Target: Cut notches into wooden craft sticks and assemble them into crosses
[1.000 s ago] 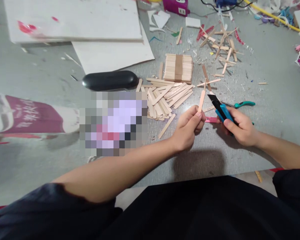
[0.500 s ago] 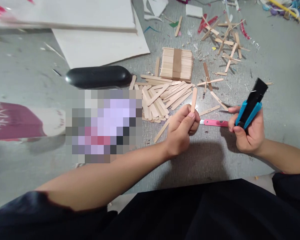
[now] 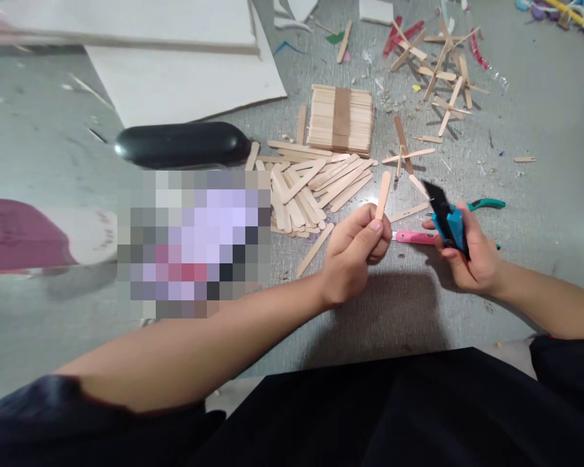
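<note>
Craft stick (image 3: 383, 194), pinched upright with a slight tilt between thumb and forefinger of the left hand (image 3: 353, 259), just above the table (image 3: 540, 246). Left grip: pinching the stick's lower part, upper end exposed. Right grip: right hand (image 3: 479, 263) wrapped around a blue-and-black utility knife (image 3: 452, 227), black blade (image 3: 435, 196) angled up and toward the stick, no contact. Pink-handled tool (image 3: 416, 238) lies between the hands. Loose craft sticks (image 3: 296, 194) piled beyond the left hand, banded bundle (image 3: 340, 120) behind them, single crossed-stick piece (image 3: 403, 154) past the held stick, more crossed sticks (image 3: 442, 78) farther off.

Step in hand, as judged: stick held ready, knife near it, no cut under way. Next move calls for a firm pinch, a lined-up edge and left fingers kept off the blade's path.

Versus the earlier frame: knife has swung from pointing up and right to pointing up and left. Teal-handled tool (image 3: 489, 203) now shows beside the right hand. Left hand and its pinch about the same; stick leans a bit more. View shifted slightly.
</note>
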`<state>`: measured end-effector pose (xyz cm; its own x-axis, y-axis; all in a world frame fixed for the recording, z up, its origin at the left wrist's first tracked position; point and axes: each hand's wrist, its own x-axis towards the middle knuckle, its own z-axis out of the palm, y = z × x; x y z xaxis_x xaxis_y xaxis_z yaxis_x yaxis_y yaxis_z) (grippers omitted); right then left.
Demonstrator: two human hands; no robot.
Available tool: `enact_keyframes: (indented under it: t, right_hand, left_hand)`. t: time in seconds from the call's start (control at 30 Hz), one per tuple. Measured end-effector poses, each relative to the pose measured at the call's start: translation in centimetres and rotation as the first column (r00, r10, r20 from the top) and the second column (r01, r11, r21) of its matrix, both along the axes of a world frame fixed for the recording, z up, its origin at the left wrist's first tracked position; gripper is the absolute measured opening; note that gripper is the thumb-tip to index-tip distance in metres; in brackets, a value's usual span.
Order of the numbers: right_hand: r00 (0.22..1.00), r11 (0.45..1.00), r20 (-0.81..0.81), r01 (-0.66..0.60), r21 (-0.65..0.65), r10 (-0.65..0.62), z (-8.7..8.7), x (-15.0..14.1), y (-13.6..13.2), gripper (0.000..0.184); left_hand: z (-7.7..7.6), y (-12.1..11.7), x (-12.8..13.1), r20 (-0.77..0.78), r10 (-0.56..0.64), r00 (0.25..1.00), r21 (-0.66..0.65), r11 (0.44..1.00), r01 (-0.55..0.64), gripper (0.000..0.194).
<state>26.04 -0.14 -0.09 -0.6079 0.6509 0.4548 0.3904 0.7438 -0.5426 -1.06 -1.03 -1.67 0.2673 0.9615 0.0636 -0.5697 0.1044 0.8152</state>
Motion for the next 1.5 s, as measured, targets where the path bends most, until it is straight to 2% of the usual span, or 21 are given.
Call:
enact_keyframes:
  t: [0.1, 0.23, 0.33, 0.5, 0.73, 0.9, 1.33, 1.5]
  right_hand:
    - [1.0, 0.996, -0.003, -0.015, 0.091, 0.015, 0.8, -0.2, 0.3, 0.076]
    - [0.999, 0.996, -0.036, -0.035, 0.087, 0.038, 1.3, -0.7, 0.6, 0.066]
    - [1.0, 0.996, -0.031, 0.001, 0.095, 0.002, 1.4, -0.8, 0.6, 0.061]
    - [0.999, 0.989, 0.026, 0.027, 0.143, -0.031, 1.3, -0.6, 0.6, 0.061]
    - [0.994, 0.952, 0.086, 0.04, 0.303, -0.07, 1.5, -0.2, 0.8, 0.064]
    - [0.989, 0.934, 0.12, 0.036, 0.357, -0.084, 1.7, -0.3, 1.0, 0.061]
    - [0.989, 0.941, 0.139, 0.004, 0.338, -0.054, 1.5, 0.5, 1.5, 0.072]
    - [0.988, 0.956, 0.152, -0.021, 0.292, -0.025, 1.6, 0.7, 1.6, 0.076]
  left_hand:
    - [0.4, 0.0, 0.0, -0.021, -0.014, 1.0, -0.022, 1.0, 0.013, 0.045]
    - [1.2, -0.2, -0.2, -0.093, -0.052, 0.994, -0.013, 0.999, 0.052, 0.056]
    - [1.5, -0.3, -0.3, -0.159, -0.083, 0.984, 0.062, 0.994, 0.094, 0.058]
    - [1.4, -0.2, -0.5, -0.199, -0.073, 0.977, 0.184, 0.977, 0.11, 0.057]
    - [1.5, -0.2, -0.6, -0.26, -0.019, 0.965, 0.212, 0.974, 0.076, 0.061]
    - [1.5, -0.2, -0.6, -0.247, 0.003, 0.969, 0.215, 0.975, 0.052, 0.058]
    - [1.5, -0.1, -0.5, -0.263, 0.004, 0.965, 0.232, 0.971, 0.06, 0.061]
    - [1.7, 0.0, -0.5, -0.251, -0.008, 0.968, 0.221, 0.973, 0.065, 0.061]
